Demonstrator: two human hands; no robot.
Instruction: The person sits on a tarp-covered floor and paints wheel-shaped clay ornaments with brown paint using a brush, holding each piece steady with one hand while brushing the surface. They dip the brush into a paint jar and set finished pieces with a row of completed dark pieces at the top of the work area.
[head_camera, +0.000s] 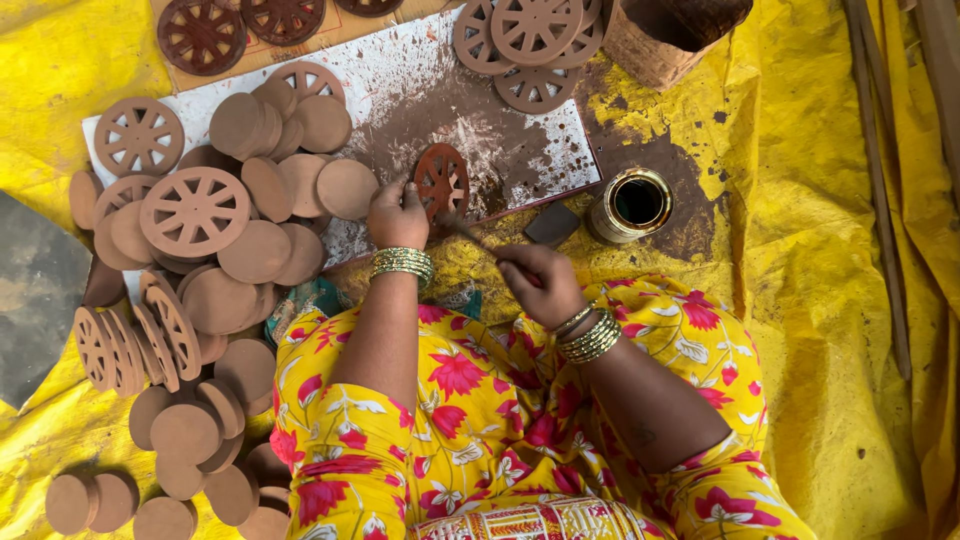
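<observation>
From the head camera, looking straight down, the left hand (397, 213) pinched the edge of a dark red spoked clay wheel (442, 180), fingers closed on its lower left rim and steadying it on a paint-spattered white board (520, 150). The right hand (540, 283) was closed around a thin brush (470, 237), whose tip reached up to the lower edge of that wheel. Both wrists carried stacked golden bangles (402, 263).

Just right of the brush stood an open round tin (630, 204) with dark liquid inside, and a small dark lid (552, 225) lay beside it. To the left, a heap of unpainted clay discs and spoked wheels (195, 215) spilled over the board and down onto the yellow sheet (820, 300). More unpainted wheels (530, 40) were piled at the top, next to a brown woven basket (670, 35). Already painted dark wheels (205, 33) rested on a board at the upper left. The person's lap was covered by yellow cloth with red flowers (480, 400)
</observation>
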